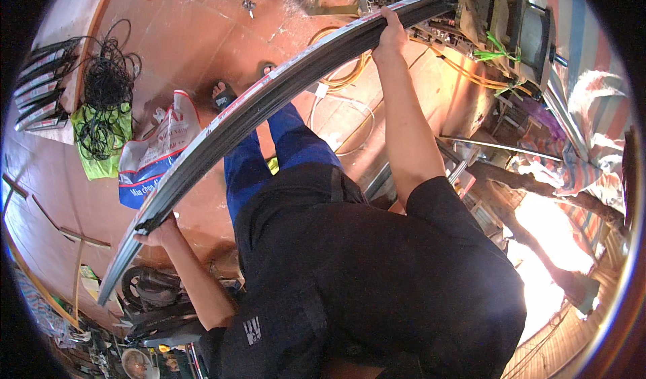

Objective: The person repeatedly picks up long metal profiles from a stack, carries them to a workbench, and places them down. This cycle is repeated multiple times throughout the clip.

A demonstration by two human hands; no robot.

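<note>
Left hand [161, 234], eight o'clock, and right hand [391, 39], one o'clock, clasp the bars [269, 96]: probably stiff, heavy; grip wide apart.

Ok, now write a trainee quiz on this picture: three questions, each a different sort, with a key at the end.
1. True or false: both the left hand and the right hand hold the long bundle.
2. What lies partly over the yellow-green material on the left of the picture?
A) a pair of sandals
B) tangled black cord
C) a metal rod
3. Fill in the blank: the hand nearer the yellow coil on the floor is the person's ____ hand.

Key: 1. True. 2. B. 3. Right.
</note>
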